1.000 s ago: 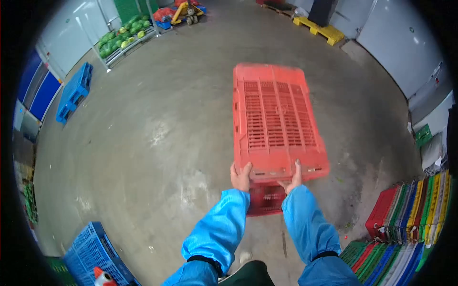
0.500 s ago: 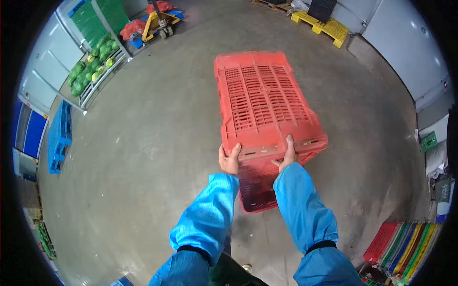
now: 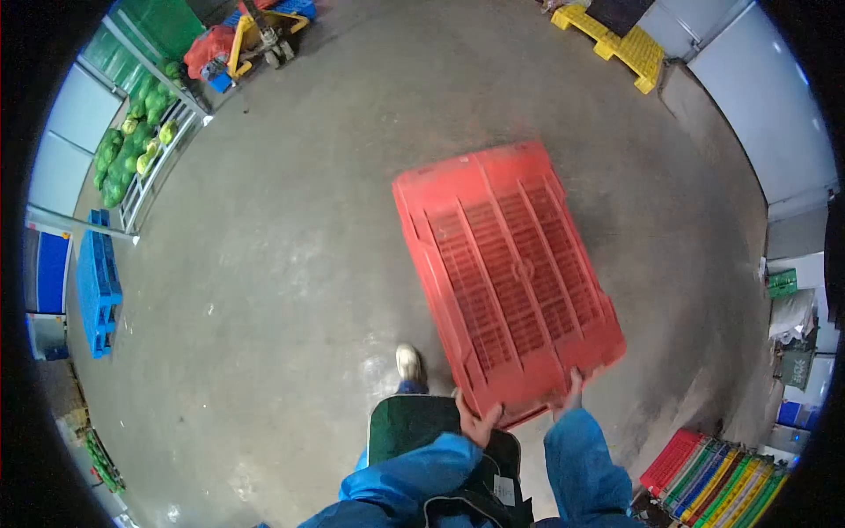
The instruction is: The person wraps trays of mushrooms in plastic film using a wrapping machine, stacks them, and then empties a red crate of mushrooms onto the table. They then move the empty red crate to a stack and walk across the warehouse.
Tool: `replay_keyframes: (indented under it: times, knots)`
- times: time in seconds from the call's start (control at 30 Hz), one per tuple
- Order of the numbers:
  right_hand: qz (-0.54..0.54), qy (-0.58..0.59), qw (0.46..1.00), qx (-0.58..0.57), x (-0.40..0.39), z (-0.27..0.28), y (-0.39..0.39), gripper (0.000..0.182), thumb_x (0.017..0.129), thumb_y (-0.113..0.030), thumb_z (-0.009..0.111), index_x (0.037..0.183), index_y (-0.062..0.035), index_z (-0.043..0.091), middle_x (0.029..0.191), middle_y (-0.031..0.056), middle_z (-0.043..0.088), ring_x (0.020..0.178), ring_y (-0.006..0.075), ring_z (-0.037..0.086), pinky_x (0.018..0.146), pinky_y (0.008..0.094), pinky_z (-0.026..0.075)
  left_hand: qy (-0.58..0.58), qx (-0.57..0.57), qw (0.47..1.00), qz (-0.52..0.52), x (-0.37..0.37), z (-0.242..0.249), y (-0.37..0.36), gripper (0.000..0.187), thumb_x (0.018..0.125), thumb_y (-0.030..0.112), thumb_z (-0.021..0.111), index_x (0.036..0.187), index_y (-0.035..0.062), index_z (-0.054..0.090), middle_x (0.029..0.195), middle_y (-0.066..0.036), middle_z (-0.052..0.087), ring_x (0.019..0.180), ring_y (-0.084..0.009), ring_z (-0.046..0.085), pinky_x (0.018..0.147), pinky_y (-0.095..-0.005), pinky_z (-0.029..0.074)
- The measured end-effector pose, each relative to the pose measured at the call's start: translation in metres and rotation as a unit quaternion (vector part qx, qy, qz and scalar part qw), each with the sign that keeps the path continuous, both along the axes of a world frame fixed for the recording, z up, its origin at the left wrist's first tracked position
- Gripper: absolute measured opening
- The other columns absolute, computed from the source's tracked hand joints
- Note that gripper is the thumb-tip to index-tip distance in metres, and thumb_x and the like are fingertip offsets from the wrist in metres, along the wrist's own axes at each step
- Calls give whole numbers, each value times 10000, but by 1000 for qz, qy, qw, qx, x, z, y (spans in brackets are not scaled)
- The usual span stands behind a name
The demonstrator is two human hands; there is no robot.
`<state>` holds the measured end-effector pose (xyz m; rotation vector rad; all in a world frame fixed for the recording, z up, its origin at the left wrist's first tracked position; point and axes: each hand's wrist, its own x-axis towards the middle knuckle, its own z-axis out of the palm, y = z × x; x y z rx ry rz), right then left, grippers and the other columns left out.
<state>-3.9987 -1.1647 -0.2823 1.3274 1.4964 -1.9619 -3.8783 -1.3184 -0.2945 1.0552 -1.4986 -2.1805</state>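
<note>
A red slatted plastic crate (image 3: 506,273) is held in front of my body, its ribbed face turned up toward the camera and its length slanting to the upper left. My left hand (image 3: 477,419) grips the near edge at its left corner, thumb on top. Farther right on that same edge, my right hand (image 3: 570,394) is closed on the crate, partly hidden by the blue sleeve. A dark green apron (image 3: 409,424) and one light shoe (image 3: 407,363) show beside the crate's near end.
Green melons (image 3: 132,145) lie on a metal rack at upper left, above a blue pallet (image 3: 99,286). A yellow pallet jack (image 3: 242,51) stands near red sacks. A yellow pallet (image 3: 616,46) is at upper right. Colourful stacked crates (image 3: 713,480) sit at lower right.
The crate has come closer to my body and turned so its ribbed face shows more fully. Both hands have moved down in view. My shoe and more of the apron now show.
</note>
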Motion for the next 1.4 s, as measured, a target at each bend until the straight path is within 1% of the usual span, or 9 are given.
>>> replay_keyframes:
  times: [0.17,0.37,0.47,0.6,0.73,0.8,0.9,0.97,1.4]
  knots:
    - [-80,70,983,-147,53,-6,19,605,832,-473,505,1328,-148,386,1294,89,465,1165,311,446,974,506,363,-122,209,966,-95,8,26,-56,850,677,190,791,1301,-11,249,1228,-185,448,1049,-308,524,904,-401,433]
    - [-141,21,982,-124,64,-6,-19,609,839,-489,489,1326,-138,386,1303,94,453,1184,314,428,983,495,359,-180,-102,956,-210,-64,-39,-81,1021,675,255,791,1372,-61,116,1231,-242,446,1105,-345,502,897,-416,451]
    - [-145,15,982,-122,49,-3,-40,619,839,-501,486,1329,-137,383,1311,93,445,1193,314,420,988,490,355,-38,141,986,-84,-77,-52,-79,1034,682,281,780,1387,-53,102,1249,-264,421,1121,-350,488,891,-422,446]
    - [-140,34,979,-143,36,-2,-58,633,839,-517,481,1332,-135,378,1320,91,435,1205,313,409,994,483,350,-204,-209,925,-243,-79,-26,-108,974,700,263,758,1373,-67,136,1289,-272,381,1152,-356,462,929,-401,428]
    - [-120,79,971,-189,-32,1,-94,646,838,-533,477,1336,-133,373,1330,89,424,1217,313,398,1001,476,345,-105,-9,980,-166,-179,-62,-165,933,716,220,742,1376,-51,141,1314,-260,364,1197,-338,419,970,-400,396]
    - [-83,114,967,-212,-77,0,-112,653,838,-541,475,1337,-132,370,1335,88,419,1223,312,392,1005,473,342,-82,-7,982,-169,-218,-150,-171,931,723,163,729,1394,-12,108,1325,-240,355,1223,-313,387,1007,-397,359]
    - [178,279,943,42,-155,-16,-142,634,834,-536,490,1328,-154,382,1330,75,426,1214,327,396,992,488,346,-23,17,992,-122,-329,-66,-220,952,712,111,732,1399,17,80,1326,-221,355,1222,-297,381,1025,-398,341]
    - [-37,122,969,-210,-250,-35,-176,564,850,-491,480,1293,-147,425,1277,84,479,1164,308,449,951,515,383,48,-45,994,-85,-396,-67,-243,963,695,95,743,1392,19,82,1317,-205,366,1217,-291,384,1033,-398,329]
    - [-8,39,991,-127,-797,-37,-423,1046,647,-565,698,1394,-61,166,1392,133,307,1235,335,352,984,549,275,5,-65,986,-154,-890,-85,-475,795,724,270,752,1287,-70,306,1166,-224,531,1068,-287,537,893,-360,455]
